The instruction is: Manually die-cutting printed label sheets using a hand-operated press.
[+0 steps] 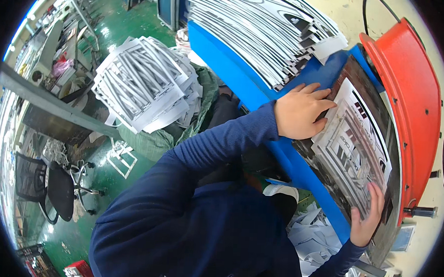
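Left hand (302, 112) splayed; right hand (368, 219) apparently touching plate (348, 151).

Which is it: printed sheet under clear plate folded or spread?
Spread: printed sheet shows no fold, its margin flat beyond the clear plate.

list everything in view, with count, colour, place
clear plate: one, transparent, right
printed sheet: one, black on white, partly under plate
table: one, blue, centre to right
sheet stack: one, black on white, on table
housing: one, red, far right
sack: one, green, left
cut sheets: many, white, in sack
paper scraps: many, white, below table
office chair: one, black, lower left
floor: one, green, left
clutter: uncountable, mixed, upper left
sleeves: two, navy, centre and right
left grip: one, bare, at plate's upper end
right grip: one, bare, on plate's lower end
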`<state>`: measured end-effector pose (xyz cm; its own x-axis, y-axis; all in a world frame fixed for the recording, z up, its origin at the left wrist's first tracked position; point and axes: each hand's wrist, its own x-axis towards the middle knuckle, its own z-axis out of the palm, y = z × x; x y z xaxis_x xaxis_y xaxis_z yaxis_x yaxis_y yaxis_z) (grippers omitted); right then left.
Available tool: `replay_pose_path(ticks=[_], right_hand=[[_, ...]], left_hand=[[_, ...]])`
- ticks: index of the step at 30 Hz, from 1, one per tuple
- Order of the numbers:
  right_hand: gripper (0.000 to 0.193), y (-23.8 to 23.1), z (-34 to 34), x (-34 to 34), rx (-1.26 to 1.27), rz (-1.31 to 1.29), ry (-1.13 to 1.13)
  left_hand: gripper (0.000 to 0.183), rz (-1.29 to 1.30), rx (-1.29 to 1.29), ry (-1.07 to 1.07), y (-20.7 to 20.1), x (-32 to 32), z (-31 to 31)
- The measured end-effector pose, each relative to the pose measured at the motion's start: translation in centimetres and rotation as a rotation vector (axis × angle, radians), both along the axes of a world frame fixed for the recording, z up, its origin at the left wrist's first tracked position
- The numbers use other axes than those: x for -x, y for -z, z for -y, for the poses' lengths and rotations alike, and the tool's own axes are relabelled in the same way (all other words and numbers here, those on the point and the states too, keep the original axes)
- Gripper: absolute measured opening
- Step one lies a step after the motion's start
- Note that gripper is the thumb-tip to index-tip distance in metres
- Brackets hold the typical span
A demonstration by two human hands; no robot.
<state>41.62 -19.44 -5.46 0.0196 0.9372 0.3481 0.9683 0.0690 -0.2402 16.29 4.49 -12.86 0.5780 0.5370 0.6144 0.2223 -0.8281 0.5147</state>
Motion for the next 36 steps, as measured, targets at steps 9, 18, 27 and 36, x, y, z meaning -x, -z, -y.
replay_pose_path(ticks=[9,18,27,36], right_hand=[[0.063,0.4,-1.7,-0.1,-0.066,0.089,0.031],[0.066,-1.7,-1.9,-1.7,0.022,0.062,0.017],[0.072,-1.6,-0.6,-3.5,-0.219,-0.310,0.057],[0.080,2.8,1.7,-6.0,-0.681,-0.750,0.082]], left_hand=[[0.072,-0.238,0.075,0.210,-2.1,1.7,-1.1],[0.071,-0.277,0.060,0.188,-3.0,1.2,-0.8],[0.071,-0.286,0.142,0.314,-3.9,1.4,-1.6],[0.051,-0.250,-0.042,0.423,-8.2,-4.5,0.4]])
